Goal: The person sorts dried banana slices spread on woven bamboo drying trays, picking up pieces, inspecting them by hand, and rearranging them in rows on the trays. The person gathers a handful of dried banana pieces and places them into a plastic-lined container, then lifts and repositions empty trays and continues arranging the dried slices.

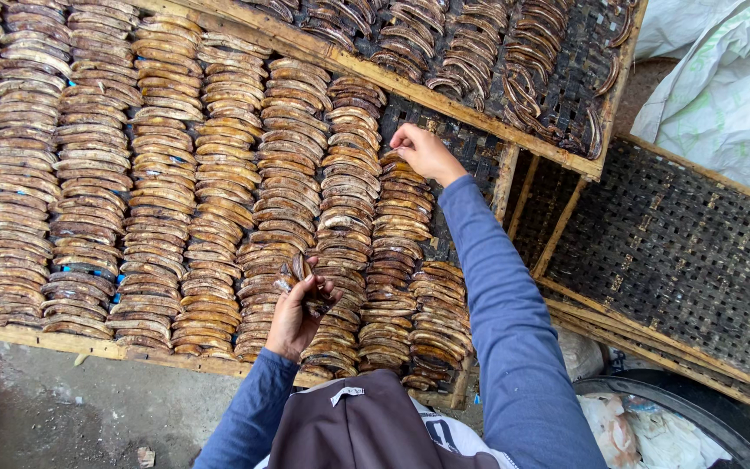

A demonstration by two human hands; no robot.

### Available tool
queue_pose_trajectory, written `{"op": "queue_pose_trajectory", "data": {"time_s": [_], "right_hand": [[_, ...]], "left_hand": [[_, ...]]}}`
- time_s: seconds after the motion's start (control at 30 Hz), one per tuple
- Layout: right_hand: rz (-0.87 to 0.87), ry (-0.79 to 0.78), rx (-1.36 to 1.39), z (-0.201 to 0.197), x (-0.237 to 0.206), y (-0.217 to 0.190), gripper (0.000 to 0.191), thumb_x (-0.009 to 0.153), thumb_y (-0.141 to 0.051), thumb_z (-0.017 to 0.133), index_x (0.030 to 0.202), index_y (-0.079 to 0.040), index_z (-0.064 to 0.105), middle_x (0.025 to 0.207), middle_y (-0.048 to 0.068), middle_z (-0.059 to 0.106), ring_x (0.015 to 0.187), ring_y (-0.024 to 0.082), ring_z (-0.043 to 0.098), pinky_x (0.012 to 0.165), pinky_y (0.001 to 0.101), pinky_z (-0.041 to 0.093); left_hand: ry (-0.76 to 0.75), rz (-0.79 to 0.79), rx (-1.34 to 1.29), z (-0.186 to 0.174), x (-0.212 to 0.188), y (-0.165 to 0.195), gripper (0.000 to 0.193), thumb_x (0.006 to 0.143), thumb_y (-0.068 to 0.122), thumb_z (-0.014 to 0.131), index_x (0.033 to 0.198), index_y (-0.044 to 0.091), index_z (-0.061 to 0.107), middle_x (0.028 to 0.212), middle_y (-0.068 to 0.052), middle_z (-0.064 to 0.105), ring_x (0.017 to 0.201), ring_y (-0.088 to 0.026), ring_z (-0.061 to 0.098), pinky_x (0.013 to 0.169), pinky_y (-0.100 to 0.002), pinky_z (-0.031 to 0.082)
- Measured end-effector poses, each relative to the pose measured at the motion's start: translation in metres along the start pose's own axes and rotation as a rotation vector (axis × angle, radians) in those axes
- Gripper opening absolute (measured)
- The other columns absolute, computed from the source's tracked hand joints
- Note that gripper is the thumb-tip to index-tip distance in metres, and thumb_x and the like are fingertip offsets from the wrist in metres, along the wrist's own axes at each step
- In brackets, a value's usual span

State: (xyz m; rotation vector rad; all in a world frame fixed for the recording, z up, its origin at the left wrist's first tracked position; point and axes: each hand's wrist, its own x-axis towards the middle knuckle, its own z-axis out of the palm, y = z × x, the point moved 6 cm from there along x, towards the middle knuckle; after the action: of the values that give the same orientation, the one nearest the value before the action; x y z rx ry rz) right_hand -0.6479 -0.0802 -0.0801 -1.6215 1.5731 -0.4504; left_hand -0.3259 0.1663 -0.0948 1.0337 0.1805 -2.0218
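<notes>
A wooden-framed woven tray (470, 143) lies before me, covered with several columns of brown, curved dried banana slices (158, 191). My left hand (292, 317) is closed around a small bunch of dark slices (305, 282), held just above the tray's near part. My right hand (423, 152) reaches out to the top of a column at the right, fingertips pinched on one slice (399, 161) there. Beyond that hand the dark mesh of the tray is bare. Both arms wear blue sleeves.
A second tray of darker slices (479, 52) overlaps the far edge. Stacked bare woven trays (679, 260) lie at the right. White sacks (722, 87) sit at the top right. A round black tub (653, 417) with plastic stands at the bottom right. Grey concrete floor (62, 408) shows below.
</notes>
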Motion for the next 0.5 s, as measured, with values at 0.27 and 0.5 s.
{"op": "queue_pose_trajectory", "data": {"time_s": [0.27,0.5], "right_hand": [[-0.141,0.127,-0.207,0.004,0.016,-0.012,0.010,0.090,-0.005,0.071,0.099,-0.009,0.070,0.102,0.013,0.059,0.098,0.031,0.062,0.089,0.0422,0.051],[-0.169,0.271,-0.351,0.010,-0.002,-0.011,0.035,0.094,0.009,0.057,0.107,-0.017,0.076,0.105,0.008,0.067,0.102,0.030,0.058,0.097,0.0422,0.048]], "left_hand": [[0.012,0.030,-0.030,-0.008,0.003,0.007,0.032,0.101,0.013,0.058,0.132,0.004,0.059,0.098,-0.006,0.069,0.095,-0.021,0.069,0.097,-0.054,0.058],[0.014,0.019,-0.036,-0.010,0.008,0.004,0.036,0.101,0.012,0.057,0.136,0.006,0.060,0.096,-0.006,0.070,0.092,-0.020,0.070,0.094,-0.052,0.059]]}}
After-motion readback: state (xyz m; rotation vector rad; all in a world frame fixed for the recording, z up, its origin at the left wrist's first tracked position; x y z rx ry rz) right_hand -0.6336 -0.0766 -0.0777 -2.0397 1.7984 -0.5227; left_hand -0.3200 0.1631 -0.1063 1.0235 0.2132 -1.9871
